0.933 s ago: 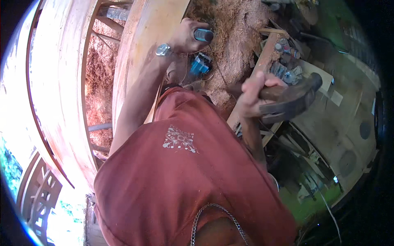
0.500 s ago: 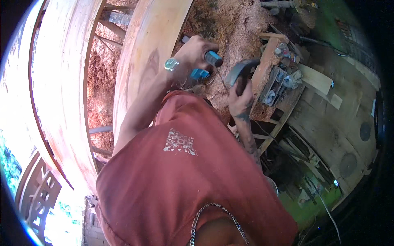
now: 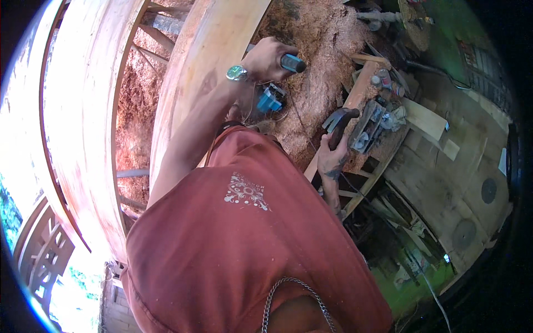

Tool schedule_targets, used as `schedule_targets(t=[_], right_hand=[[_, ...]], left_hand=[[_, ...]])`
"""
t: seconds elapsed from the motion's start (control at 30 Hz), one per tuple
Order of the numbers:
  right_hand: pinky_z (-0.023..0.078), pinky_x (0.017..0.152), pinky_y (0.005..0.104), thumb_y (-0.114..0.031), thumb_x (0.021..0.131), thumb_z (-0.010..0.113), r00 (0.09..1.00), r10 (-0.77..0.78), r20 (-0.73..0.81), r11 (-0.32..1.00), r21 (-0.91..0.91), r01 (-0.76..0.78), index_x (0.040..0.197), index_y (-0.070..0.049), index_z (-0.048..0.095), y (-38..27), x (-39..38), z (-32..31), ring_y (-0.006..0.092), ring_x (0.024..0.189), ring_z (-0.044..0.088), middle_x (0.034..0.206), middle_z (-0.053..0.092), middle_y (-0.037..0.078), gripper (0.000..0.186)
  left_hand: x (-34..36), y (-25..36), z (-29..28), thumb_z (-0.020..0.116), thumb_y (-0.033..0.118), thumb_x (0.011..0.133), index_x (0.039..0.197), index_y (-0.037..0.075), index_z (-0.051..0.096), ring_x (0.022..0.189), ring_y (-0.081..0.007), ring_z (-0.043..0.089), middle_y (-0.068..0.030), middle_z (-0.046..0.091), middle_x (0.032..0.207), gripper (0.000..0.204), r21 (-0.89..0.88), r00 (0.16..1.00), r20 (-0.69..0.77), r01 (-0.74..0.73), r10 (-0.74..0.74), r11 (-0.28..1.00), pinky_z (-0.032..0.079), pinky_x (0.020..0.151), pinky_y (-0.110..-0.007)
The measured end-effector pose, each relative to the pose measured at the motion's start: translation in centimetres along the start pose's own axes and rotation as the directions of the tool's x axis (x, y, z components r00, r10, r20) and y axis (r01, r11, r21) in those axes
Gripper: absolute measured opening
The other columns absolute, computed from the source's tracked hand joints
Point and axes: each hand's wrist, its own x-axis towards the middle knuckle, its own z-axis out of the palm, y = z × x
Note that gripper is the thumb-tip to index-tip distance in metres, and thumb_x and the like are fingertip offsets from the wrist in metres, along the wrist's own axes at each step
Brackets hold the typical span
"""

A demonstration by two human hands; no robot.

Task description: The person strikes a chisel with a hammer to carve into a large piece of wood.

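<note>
My left hand [image 3: 268,60] is closed round a chisel [image 3: 291,63] with a blue and black handle, whose end sticks out to the right. A bit of its grey metal shows on the other side, by the edge of a broad pale plank [image 3: 222,41]; its tip cannot be made out. Lower and to the right, my right hand [image 3: 332,158] grips the dark handle of a claw hammer [image 3: 336,130], its head raised apart from the chisel. Below my left hand, a blue power tool [image 3: 270,99] lies among cords, partly in shadow.
Reddish wood shavings [image 3: 319,41] cover the ground ahead. A wooden bench [image 3: 361,83] at the right carries bottles [image 3: 383,80] and a grey tray [image 3: 367,126] with crumpled plastic. Long curved planks [image 3: 83,111] run along the left; a cord [image 3: 302,119] trails past the hammer.
The hammer has swung down and to the right, away from the chisel, and is less blurred. My left hand has shifted slightly upward with the chisel.
</note>
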Motion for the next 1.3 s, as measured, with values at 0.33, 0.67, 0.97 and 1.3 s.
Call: schedule_targets(t=[0.33, 0.67, 0.97, 1.3], right_hand=[[0.048, 0.056, 0.0294, -0.015, 0.095, 0.064, 0.964, -0.05, -0.261, 0.901, 0.405, 0.156, 0.095, -0.001, 0.058, -14.6, 5.0, -3.8, 0.0152, 0.058, 0.06, 0.073, 0.062, 0.009, 0.015], [0.048, 0.065, 0.0551, -0.006, 0.088, 0.064, 0.928, -0.258, 0.268, 0.966, 0.052, 0.253, 0.112, -0.003, 0.055, -12.4, 7.1, 4.8, 0.0494, 0.083, 0.066, 0.081, 0.064, 0.029, 0.027], [0.05, 0.069, 0.0459, -0.015, 0.09, 0.07, 0.988, -0.028, 0.154, 0.997, 0.077, 0.016, 0.109, -0.001, 0.059, -4.3, 4.0, 1.7, 0.0368, 0.077, 0.067, 0.081, 0.064, 0.019, 0.026], [0.05, 0.077, 0.0411, -0.014, 0.09, 0.071, 0.988, 0.113, 0.101, 0.99, 0.077, -0.121, 0.105, 0.003, 0.059, 0.8, 3.0, 0.1, 0.0249, 0.083, 0.063, 0.087, 0.062, 0.011, 0.026]], left_hand=[[-0.5, 0.4, -1.4, 0.074, 0.019, 0.066, 0.082, 0.008, 0.066, 0.065, -0.0336, 0.063, -0.0138, 0.063, 0.068, 0.021, 0.003, 0.985, -0.165, 0.05, -0.049, 0.999, 0.051, 0.062, -0.043], [-2.0, -5.1, 1.0, 0.082, 0.032, 0.064, 0.118, -0.001, 0.071, 0.087, -0.0204, 0.073, -0.0195, 0.075, 0.098, 0.064, 0.027, 0.96, -0.146, 0.245, -0.239, 0.969, 0.056, 0.077, -0.035], [-0.1, 2.4, 0.7, 0.07, 0.017, 0.057, 0.073, 0.008, 0.054, 0.064, -0.0377, 0.06, -0.0148, 0.057, 0.064, 0.024, -0.017, 0.992, -0.1, -0.081, 0.079, 0.997, 0.045, 0.059, -0.048], [2.6, -1.1, -0.6, 0.071, 0.023, 0.064, 0.074, 0.01, 0.059, 0.067, -0.0387, 0.061, -0.0163, 0.06, 0.066, 0.02, -0.009, 0.996, -0.089, 0.02, -0.02, 1.0, 0.049, 0.061, -0.047]])
